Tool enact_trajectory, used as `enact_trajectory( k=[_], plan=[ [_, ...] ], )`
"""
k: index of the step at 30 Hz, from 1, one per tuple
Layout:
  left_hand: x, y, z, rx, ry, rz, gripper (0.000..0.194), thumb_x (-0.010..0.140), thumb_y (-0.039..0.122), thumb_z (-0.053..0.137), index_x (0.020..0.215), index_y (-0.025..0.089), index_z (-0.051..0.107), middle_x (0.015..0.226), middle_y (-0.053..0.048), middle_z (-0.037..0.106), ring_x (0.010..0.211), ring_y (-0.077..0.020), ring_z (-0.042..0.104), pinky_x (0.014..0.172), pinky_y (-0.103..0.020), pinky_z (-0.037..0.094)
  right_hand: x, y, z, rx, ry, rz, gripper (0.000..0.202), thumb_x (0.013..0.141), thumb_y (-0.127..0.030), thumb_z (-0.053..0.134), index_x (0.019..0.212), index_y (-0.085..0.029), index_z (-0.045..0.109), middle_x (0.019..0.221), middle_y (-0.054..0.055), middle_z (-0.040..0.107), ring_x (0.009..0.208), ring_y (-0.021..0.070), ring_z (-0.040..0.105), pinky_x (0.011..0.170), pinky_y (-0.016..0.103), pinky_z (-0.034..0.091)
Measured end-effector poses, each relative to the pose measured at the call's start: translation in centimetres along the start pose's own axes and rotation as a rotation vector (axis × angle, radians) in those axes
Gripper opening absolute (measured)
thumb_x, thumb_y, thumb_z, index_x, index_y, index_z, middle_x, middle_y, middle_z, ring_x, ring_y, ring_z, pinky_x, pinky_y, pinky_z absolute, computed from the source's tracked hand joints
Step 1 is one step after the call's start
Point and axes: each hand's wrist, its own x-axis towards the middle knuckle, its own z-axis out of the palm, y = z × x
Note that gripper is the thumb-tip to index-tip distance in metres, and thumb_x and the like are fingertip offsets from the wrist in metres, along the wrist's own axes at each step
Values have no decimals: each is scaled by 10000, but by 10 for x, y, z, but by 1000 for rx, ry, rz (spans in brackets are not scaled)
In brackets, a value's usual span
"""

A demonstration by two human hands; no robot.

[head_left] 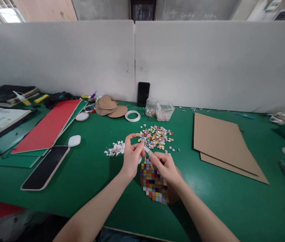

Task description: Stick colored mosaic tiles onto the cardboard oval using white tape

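Both hands meet above the middle of the table, at a narrow whitish strip (148, 151) whose exact kind I cannot make out. My left hand (133, 155) pinches near its upper end, the index finger bent. Thumb and fingers of my right hand (164, 165) close on its lower end. Beneath them lies a brown cardboard piece (176, 195) partly covered by rows of colourful square mosaic tiles (154, 188); my right hand hides some of it. Loose coloured tiles (157, 134) are heaped just beyond the hands. Left of them is a pile of white paper bits (115, 148).
On the left lie a phone (45, 168), a white case (74, 140) and a red board (50, 124). Cardboard cutouts (117, 111), a white tape roll (132, 116), clear containers (164, 111) and an upright phone (143, 94) stand behind. Cardboard sheets (220, 144) lie right.
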Motion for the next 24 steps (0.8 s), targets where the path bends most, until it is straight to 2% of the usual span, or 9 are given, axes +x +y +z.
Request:
enact_trajectory(
  k=[3, 6, 9, 10, 12, 15, 17, 20, 24],
  plan=[
    [0, -3, 1, -8, 9, 1, 300, 776, 273, 566, 1021, 237, 397, 427, 114, 415, 393, -70, 393, 450, -180, 313, 0, -1, -1, -13, -1, -10, 420, 883, -403, 404, 527, -182, 368, 503, -35, 325, 469, 88, 282, 458, 236, 227],
    [10, -3, -8, -41, 56, -10, 282, 775, 281, 570, 1003, 236, 411, 442, 111, 407, 398, -66, 379, 440, -180, 297, -4, -4, -4, 32, 15, -27, 430, 878, -378, 431, 499, -182, 374, 472, -38, 338, 449, 86, 282, 451, 242, 230],
    [25, 3, -28, -127, 269, -5, 209, 764, 300, 571, 866, 222, 406, 427, 125, 331, 356, -48, 289, 403, -174, 237, -8, -8, -9, 163, 105, -33, 460, 872, -365, 458, 456, -187, 372, 417, -46, 337, 401, 79, 268, 426, 246, 228],
    [27, 5, -33, -140, 293, 25, 202, 768, 290, 570, 863, 222, 405, 438, 124, 339, 357, -44, 280, 411, -173, 250, -8, -9, -10, 211, 143, -9, 460, 869, -370, 467, 455, -188, 379, 407, -49, 336, 385, 75, 258, 411, 245, 218],
    [26, 8, -36, -126, 203, 39, 198, 784, 293, 562, 911, 227, 425, 446, 115, 370, 361, -48, 282, 400, -173, 237, -5, -7, -10, 304, 222, 40, 463, 856, -403, 484, 455, -190, 395, 380, -57, 327, 354, 68, 227, 375, 242, 171],
    [13, 6, -25, -61, -116, -47, 230, 840, 335, 498, 1030, 221, 437, 439, 102, 384, 370, -59, 295, 391, -176, 240, 2, 1, -5, 471, 254, 129, 462, 866, -451, 449, 486, -192, 402, 343, -79, 279, 324, 62, 202, 359, 233, 154],
    [4, 4, -16, 7, -245, -64, 244, 868, 342, 454, 1074, 214, 425, 437, 97, 395, 370, -61, 308, 393, -174, 252, 4, 6, -3, 561, 238, 173, 483, 856, -489, 444, 480, -194, 383, 330, -87, 256, 310, 57, 203, 359, 228, 161],
    [-3, 0, -10, 76, -318, -51, 247, 884, 333, 423, 1092, 201, 403, 440, 97, 412, 373, -62, 335, 397, -170, 267, 4, 10, -2, 668, 116, 250, 492, 824, -464, 517, 449, -190, 358, 310, -93, 263, 290, 44, 203, 366, 226, 172],
    [-7, -1, -12, 124, -365, -9, 263, 904, 338, 382, 1121, 190, 372, 452, 96, 430, 377, -61, 351, 402, -168, 281, 1, 8, -2, 825, -74, 349, 486, 812, -415, 551, 424, -188, 365, 281, -104, 199, 280, 48, 239, 389, 223, 214]
  ],
)
